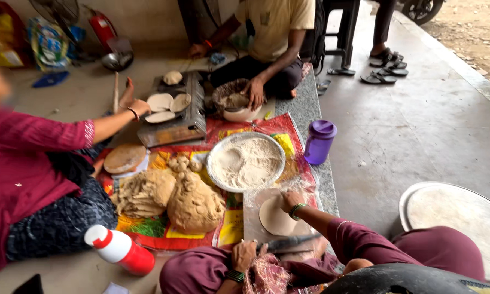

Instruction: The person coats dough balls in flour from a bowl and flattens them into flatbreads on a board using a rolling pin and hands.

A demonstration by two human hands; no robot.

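My right hand (291,200) rests its fingertips on the far edge of a flat round dough disc (276,218), which lies on a pale rolling board (251,204). My left hand (244,255) is near my lap, closed on the end of a dark, blurred rolling pin (291,243) that lies across the board's near edge. Both wrists wear green bangles. A steel plate of flour (246,161) stands just beyond the board. To its left lie a large brown dough mound (195,206) and several small dough balls (182,162).
A person in maroon at the left reaches a hand (140,106) to flatbreads on a griddle (174,125). Another person in a yellow shirt kneads in a bowl (239,111). A purple jar (319,141), a red-and-white bottle (119,250) and a big steel tray (463,218) stand nearby.
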